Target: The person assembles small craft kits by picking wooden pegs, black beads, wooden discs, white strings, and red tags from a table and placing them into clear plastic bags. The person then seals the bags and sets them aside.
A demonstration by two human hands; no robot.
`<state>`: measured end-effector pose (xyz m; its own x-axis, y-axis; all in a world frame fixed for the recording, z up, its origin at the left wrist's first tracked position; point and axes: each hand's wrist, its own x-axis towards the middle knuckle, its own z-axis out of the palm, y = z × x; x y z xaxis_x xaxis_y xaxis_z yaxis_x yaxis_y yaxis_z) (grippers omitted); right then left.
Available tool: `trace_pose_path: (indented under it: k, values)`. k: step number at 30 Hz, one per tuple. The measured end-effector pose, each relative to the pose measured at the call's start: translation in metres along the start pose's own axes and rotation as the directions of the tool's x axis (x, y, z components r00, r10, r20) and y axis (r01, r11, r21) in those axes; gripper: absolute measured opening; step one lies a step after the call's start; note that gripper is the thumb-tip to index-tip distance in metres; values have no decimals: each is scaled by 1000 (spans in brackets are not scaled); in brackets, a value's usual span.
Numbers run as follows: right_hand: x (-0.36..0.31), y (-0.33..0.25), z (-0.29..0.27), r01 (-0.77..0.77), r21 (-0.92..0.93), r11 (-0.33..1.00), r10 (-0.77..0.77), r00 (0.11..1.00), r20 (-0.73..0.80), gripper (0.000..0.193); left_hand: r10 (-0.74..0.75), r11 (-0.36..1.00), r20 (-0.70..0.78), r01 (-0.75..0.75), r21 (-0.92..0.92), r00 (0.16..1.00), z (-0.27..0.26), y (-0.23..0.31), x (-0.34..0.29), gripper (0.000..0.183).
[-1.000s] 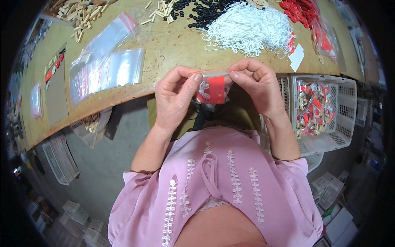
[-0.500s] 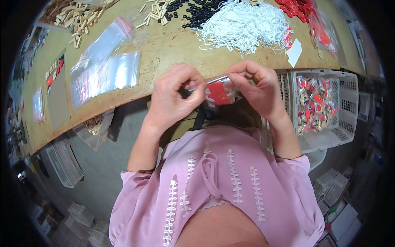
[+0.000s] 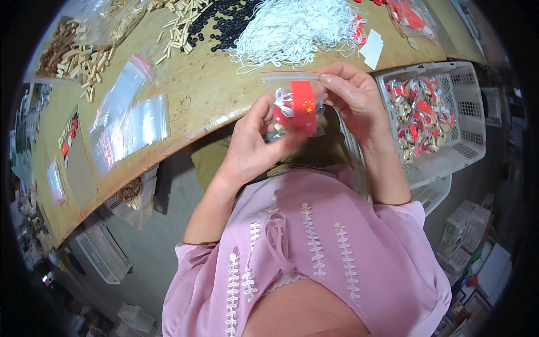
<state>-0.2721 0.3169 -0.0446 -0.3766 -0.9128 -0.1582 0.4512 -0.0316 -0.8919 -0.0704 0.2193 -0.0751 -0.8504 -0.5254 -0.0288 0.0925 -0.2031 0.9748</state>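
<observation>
Between my hands, just off the table's front edge, is a clear zip bag (image 3: 283,84) with a red strip along its top. Inside it show a red piece with yellow stars (image 3: 304,104), a looped white cord (image 3: 283,106) and a bit of pale wood. My left hand (image 3: 252,143) is closed on the bag's lower left side, its fingertips partly behind it and slightly blurred. At the bag's upper right corner, my right hand (image 3: 356,95) pinches the plastic between thumb and fingers.
On the table (image 3: 208,92) lie heaps of white cord (image 3: 297,31), black rings (image 3: 219,25) and wooden sticks (image 3: 178,33). Flat zip bags (image 3: 135,129) lie to the left, beside a brown card (image 3: 78,157). At the right stands a white crate (image 3: 469,106) holding many filled bags.
The bag has turned from edge-on to face up, showing its contents. My left hand has shifted down the bag's side. The whole view has swung, so the table things appear further left.
</observation>
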Motion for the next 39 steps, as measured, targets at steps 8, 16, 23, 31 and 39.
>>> trace_pose_path:
  k: [8,16,23,31,39]
  values:
    - [-23,20,14,-120,4,993,119,990,77,36,28,995,29,-25,-92,999,3,-10,6,35]
    - [-42,40,1,405,-649,644,-389,904,179,29,80,808,-99,-6,590,992,2,-15,-2,17]
    - [-69,-2,-42,381,-888,257,-511,833,210,29,17,898,-12,-10,440,1000,-6,-23,-16,8]
    - [-114,-71,-164,-407,-855,-322,-694,715,-79,46,31,864,24,-39,502,999,-17,-29,-29,4]
    - [-66,-38,-131,-122,-951,-284,-677,728,108,20,25,832,13,-28,553,1000,-15,-23,-30,6]
